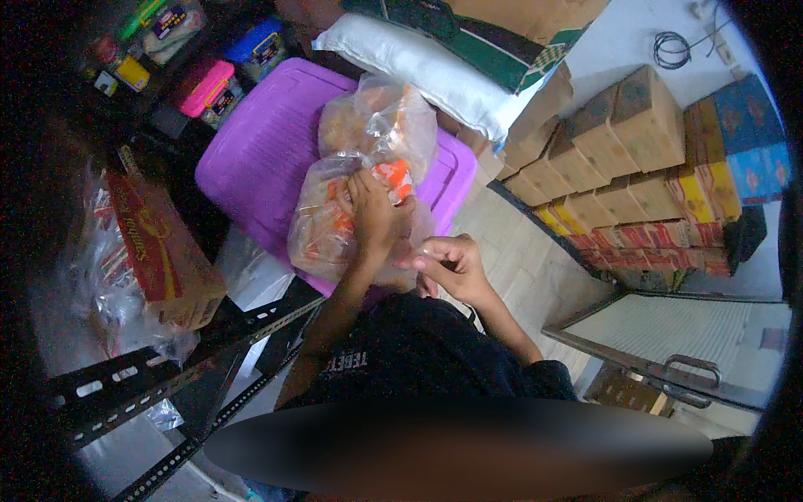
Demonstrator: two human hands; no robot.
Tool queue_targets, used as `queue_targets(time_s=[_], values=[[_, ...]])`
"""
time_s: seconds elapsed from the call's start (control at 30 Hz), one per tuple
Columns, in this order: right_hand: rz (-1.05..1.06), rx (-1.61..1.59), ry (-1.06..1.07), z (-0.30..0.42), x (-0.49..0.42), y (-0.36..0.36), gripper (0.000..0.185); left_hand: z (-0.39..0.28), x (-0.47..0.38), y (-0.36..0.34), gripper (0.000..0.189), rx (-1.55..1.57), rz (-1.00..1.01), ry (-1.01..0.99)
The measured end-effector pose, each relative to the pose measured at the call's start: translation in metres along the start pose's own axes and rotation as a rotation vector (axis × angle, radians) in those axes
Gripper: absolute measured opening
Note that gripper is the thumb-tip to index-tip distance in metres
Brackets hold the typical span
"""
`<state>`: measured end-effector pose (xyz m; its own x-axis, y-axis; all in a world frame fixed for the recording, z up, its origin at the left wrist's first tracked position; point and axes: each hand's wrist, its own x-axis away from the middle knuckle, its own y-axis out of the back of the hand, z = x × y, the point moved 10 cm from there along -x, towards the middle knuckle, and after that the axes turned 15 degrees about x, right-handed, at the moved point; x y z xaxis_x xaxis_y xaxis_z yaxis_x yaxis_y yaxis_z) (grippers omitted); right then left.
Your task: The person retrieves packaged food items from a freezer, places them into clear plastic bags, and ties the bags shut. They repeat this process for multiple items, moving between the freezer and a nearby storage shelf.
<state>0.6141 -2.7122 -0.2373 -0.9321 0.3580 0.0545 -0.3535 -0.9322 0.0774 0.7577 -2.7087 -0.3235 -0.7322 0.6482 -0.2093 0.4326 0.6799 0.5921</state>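
Observation:
Two clear plastic bags lie on the purple lid (257, 144) of a storage tub. In the near bag (307, 245) are several orange-and-white packets (394, 179). My left hand (371, 204) is at this bag's mouth, its fingers curled down among the packets; whether they grip one is hidden. Thumb and fingers of my right hand (453, 267) pinch the bag's loose edge, close to my body. Behind the near bag, touching it, rests the far bag (351, 125), filled with yellowish and orange contents that look blurred through the plastic.
A white sack (414, 69) lies beyond the tub. Stacked cardboard cartons (602, 150) line the wall at right, above a glass door (665, 339) with a metal handle. At left, a red-and-brown carton (157, 251) stands by a perforated metal shelf rail (201, 370). Lidded plastic boxes (210, 91) sit at upper left.

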Motion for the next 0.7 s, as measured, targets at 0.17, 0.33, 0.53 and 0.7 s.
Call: queue_targets(time_s=[0.17,0.33,0.53,0.7], values=[[-0.302,0.044,-0.044,-0.020,0.017,0.039,0.023,0.007,-0.014,0.002,0.085,0.153,0.008,0.081],[-0.731,0.345,-0.333,-0.057,0.034,0.091,0.026,-0.007,-0.011,0.001,0.085,0.280,0.149,0.076],[-0.552,0.752,-0.416,-0.087,0.023,0.101,0.042,-0.012,0.027,0.028,0.083,0.390,0.256,0.029],[-0.321,0.801,-0.225,-0.103,-0.033,0.067,0.030,-0.012,0.044,0.046,0.085,0.429,0.241,0.002]])
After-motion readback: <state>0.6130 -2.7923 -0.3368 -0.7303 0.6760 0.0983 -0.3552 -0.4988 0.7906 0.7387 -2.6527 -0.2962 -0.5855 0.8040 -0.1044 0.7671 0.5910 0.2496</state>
